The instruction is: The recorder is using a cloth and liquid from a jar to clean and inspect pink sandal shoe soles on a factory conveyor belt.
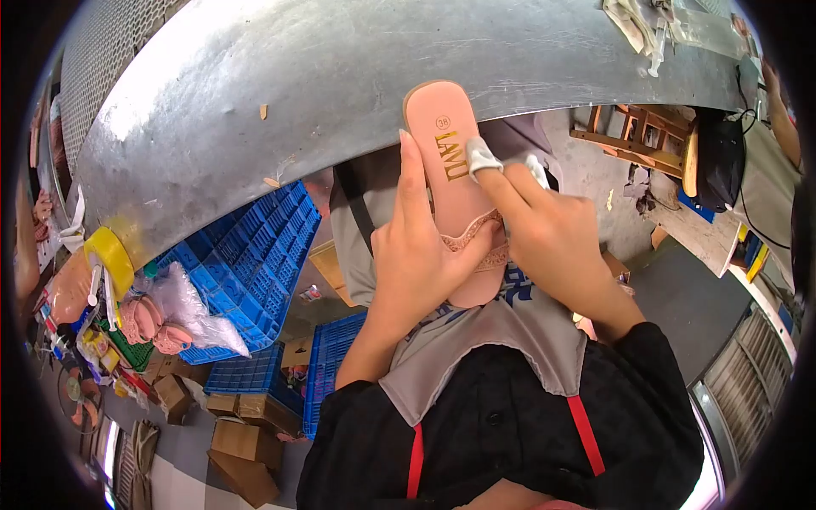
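Grey, the apron (544,353) is nearest, behind the near end of the pink sandal (450,191). The sandal's long axis runs away from the body, strapped end near, rounded end far and leaning left. On its left, the left hand (416,251) grips it, thumb at the strap (459,238), fingers along its edge. From the right, the right hand (557,225) reaches in with bent fingers, a white covering (484,159) touching the sandal's right edge; whether they pinch anything, I cannot tell. Both hands are close, the left nearer. The sandal's far end overlaps the metal desk (340,102) in view.
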`<control>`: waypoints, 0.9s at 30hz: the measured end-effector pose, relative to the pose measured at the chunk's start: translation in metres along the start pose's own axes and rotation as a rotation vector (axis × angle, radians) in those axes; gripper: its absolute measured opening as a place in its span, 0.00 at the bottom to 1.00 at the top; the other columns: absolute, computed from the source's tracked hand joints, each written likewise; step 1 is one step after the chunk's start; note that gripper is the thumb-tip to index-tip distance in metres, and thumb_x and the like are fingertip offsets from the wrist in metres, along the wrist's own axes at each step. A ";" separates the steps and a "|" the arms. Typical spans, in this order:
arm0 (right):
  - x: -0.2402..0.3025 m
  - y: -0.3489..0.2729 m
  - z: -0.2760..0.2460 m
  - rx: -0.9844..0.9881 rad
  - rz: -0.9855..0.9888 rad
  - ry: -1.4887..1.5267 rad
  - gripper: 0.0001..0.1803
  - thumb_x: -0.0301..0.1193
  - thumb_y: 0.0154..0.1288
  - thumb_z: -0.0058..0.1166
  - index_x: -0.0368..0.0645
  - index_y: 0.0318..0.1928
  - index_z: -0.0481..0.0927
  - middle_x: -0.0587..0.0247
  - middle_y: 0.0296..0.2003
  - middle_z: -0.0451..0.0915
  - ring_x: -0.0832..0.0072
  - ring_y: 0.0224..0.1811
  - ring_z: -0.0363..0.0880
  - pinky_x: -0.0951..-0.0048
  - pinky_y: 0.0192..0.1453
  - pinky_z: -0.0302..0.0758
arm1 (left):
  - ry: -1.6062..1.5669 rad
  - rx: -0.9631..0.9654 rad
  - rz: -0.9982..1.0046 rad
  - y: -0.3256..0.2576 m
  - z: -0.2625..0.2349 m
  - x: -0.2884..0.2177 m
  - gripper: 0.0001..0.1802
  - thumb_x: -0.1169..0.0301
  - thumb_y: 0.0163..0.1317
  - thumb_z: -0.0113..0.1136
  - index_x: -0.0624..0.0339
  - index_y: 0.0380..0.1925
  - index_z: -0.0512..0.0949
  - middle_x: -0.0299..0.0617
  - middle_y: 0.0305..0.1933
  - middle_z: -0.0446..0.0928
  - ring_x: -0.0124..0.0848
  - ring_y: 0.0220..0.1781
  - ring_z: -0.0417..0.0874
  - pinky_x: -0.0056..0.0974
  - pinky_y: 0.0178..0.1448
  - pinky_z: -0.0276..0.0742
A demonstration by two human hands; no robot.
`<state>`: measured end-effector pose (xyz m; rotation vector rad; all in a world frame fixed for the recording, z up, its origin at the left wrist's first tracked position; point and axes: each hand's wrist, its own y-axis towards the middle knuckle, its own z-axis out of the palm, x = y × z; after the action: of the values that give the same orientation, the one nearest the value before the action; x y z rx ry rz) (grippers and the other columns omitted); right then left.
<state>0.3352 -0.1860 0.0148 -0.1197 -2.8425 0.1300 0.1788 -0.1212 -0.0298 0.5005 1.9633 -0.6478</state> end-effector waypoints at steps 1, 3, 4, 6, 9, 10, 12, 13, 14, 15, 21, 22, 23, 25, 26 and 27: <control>0.001 -0.003 0.000 0.009 0.015 -0.017 0.25 0.28 0.53 0.61 0.44 0.55 0.80 0.69 0.35 0.73 0.78 0.21 0.81 0.75 0.21 0.72 | -0.001 -0.001 -0.001 0.000 0.001 0.000 0.66 0.60 0.49 0.80 0.76 0.77 0.46 0.67 0.65 0.74 0.53 0.51 0.88 0.44 0.43 0.86; 0.001 0.002 0.000 -0.008 0.011 -0.007 0.25 0.29 0.53 0.62 0.44 0.55 0.80 0.69 0.35 0.73 0.78 0.20 0.81 0.74 0.20 0.72 | -0.007 -0.003 0.014 0.000 0.001 0.001 0.66 0.60 0.49 0.80 0.76 0.77 0.46 0.67 0.65 0.74 0.53 0.51 0.88 0.44 0.43 0.86; 0.001 0.005 0.000 -0.027 0.007 0.003 0.24 0.29 0.53 0.62 0.44 0.54 0.80 0.70 0.34 0.73 0.78 0.20 0.80 0.74 0.19 0.71 | -0.009 0.002 0.015 0.000 0.001 0.000 0.66 0.60 0.49 0.80 0.76 0.77 0.46 0.67 0.65 0.74 0.53 0.51 0.88 0.44 0.43 0.86; 0.002 0.013 0.002 -0.059 0.017 0.022 0.25 0.26 0.52 0.61 0.45 0.54 0.81 0.69 0.34 0.74 0.75 0.19 0.79 0.72 0.19 0.71 | -0.039 -0.010 0.010 0.002 0.000 -0.001 0.65 0.61 0.49 0.80 0.76 0.77 0.45 0.67 0.65 0.74 0.53 0.50 0.88 0.44 0.43 0.86; 0.001 0.004 0.000 -0.067 0.010 -0.012 0.25 0.26 0.52 0.61 0.45 0.54 0.81 0.70 0.33 0.73 0.75 0.18 0.78 0.73 0.19 0.71 | -0.049 -0.012 0.009 0.001 0.001 0.004 0.66 0.61 0.49 0.80 0.76 0.77 0.45 0.68 0.65 0.73 0.54 0.51 0.87 0.45 0.44 0.85; 0.001 0.001 0.000 -0.040 -0.006 -0.064 0.23 0.29 0.54 0.62 0.45 0.53 0.80 0.71 0.33 0.72 0.79 0.18 0.79 0.75 0.19 0.70 | -0.048 -0.012 0.011 0.002 0.002 0.004 0.66 0.61 0.49 0.80 0.76 0.77 0.45 0.68 0.65 0.73 0.54 0.51 0.87 0.45 0.44 0.85; 0.000 0.000 0.001 -0.046 -0.010 -0.060 0.23 0.30 0.54 0.62 0.45 0.53 0.80 0.70 0.33 0.72 0.79 0.19 0.79 0.75 0.19 0.71 | -0.011 -0.014 0.037 0.001 0.003 0.005 0.66 0.61 0.49 0.80 0.76 0.77 0.45 0.67 0.65 0.73 0.54 0.51 0.87 0.46 0.44 0.85; -0.001 0.000 0.002 -0.049 -0.014 -0.055 0.23 0.30 0.54 0.62 0.45 0.54 0.80 0.70 0.33 0.72 0.79 0.19 0.79 0.75 0.19 0.71 | -0.012 -0.015 0.038 0.001 0.002 0.003 0.66 0.61 0.49 0.80 0.76 0.77 0.45 0.67 0.65 0.73 0.54 0.51 0.87 0.46 0.44 0.85; -0.002 0.005 0.002 -0.050 -0.015 -0.057 0.23 0.30 0.54 0.62 0.45 0.54 0.80 0.70 0.33 0.72 0.79 0.19 0.79 0.75 0.19 0.71 | -0.029 -0.009 0.038 0.002 0.001 0.001 0.66 0.61 0.49 0.80 0.76 0.77 0.45 0.67 0.65 0.73 0.54 0.52 0.87 0.46 0.45 0.85; -0.002 0.013 0.005 -0.076 -0.019 -0.045 0.24 0.30 0.54 0.62 0.45 0.54 0.79 0.70 0.33 0.72 0.78 0.19 0.80 0.74 0.19 0.72 | -0.045 -0.003 0.030 0.001 0.000 0.000 0.66 0.61 0.49 0.80 0.75 0.77 0.45 0.67 0.66 0.73 0.54 0.52 0.87 0.46 0.46 0.85; 0.002 -0.001 0.002 -0.024 0.001 -0.026 0.27 0.29 0.53 0.63 0.45 0.57 0.79 0.68 0.34 0.74 0.75 0.21 0.82 0.73 0.21 0.74 | -0.088 0.006 0.021 -0.001 0.002 0.005 0.62 0.71 0.51 0.77 0.71 0.78 0.43 0.62 0.64 0.75 0.50 0.55 0.88 0.44 0.52 0.87; 0.004 -0.003 0.001 0.011 0.026 -0.043 0.28 0.28 0.53 0.63 0.45 0.58 0.79 0.68 0.34 0.74 0.75 0.21 0.82 0.73 0.22 0.74 | -0.118 0.007 0.021 -0.002 0.003 0.004 0.62 0.72 0.52 0.77 0.71 0.78 0.43 0.62 0.64 0.74 0.50 0.56 0.87 0.44 0.53 0.87; 0.004 0.001 0.001 0.011 0.019 -0.044 0.28 0.28 0.53 0.63 0.45 0.58 0.79 0.68 0.34 0.74 0.75 0.21 0.82 0.73 0.22 0.74 | -0.119 -0.001 0.020 -0.001 0.002 0.004 0.62 0.72 0.52 0.77 0.71 0.78 0.43 0.62 0.64 0.74 0.50 0.56 0.87 0.44 0.53 0.87; 0.005 0.010 0.002 -0.040 0.060 0.006 0.28 0.27 0.54 0.62 0.46 0.59 0.78 0.68 0.36 0.76 0.71 0.23 0.83 0.71 0.23 0.75 | -0.134 0.006 0.041 -0.001 0.003 0.003 0.62 0.72 0.52 0.76 0.70 0.79 0.43 0.61 0.65 0.73 0.50 0.57 0.87 0.45 0.54 0.87; 0.003 0.015 0.003 -0.038 0.058 0.005 0.28 0.27 0.54 0.62 0.46 0.59 0.78 0.68 0.36 0.76 0.71 0.23 0.83 0.71 0.23 0.75 | -0.136 0.005 0.040 -0.001 0.003 0.003 0.62 0.72 0.52 0.76 0.70 0.79 0.43 0.61 0.65 0.73 0.50 0.57 0.87 0.45 0.54 0.87; -0.001 0.023 0.005 -0.070 0.064 0.026 0.28 0.27 0.55 0.61 0.46 0.59 0.78 0.67 0.36 0.76 0.68 0.24 0.83 0.70 0.23 0.76 | -0.143 0.004 0.045 0.001 0.001 0.002 0.62 0.72 0.53 0.76 0.70 0.79 0.42 0.62 0.65 0.73 0.50 0.58 0.86 0.45 0.54 0.87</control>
<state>0.3359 -0.1638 0.0072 -0.2255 -2.8185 0.0427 0.1796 -0.1210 -0.0322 0.4858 1.8114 -0.6419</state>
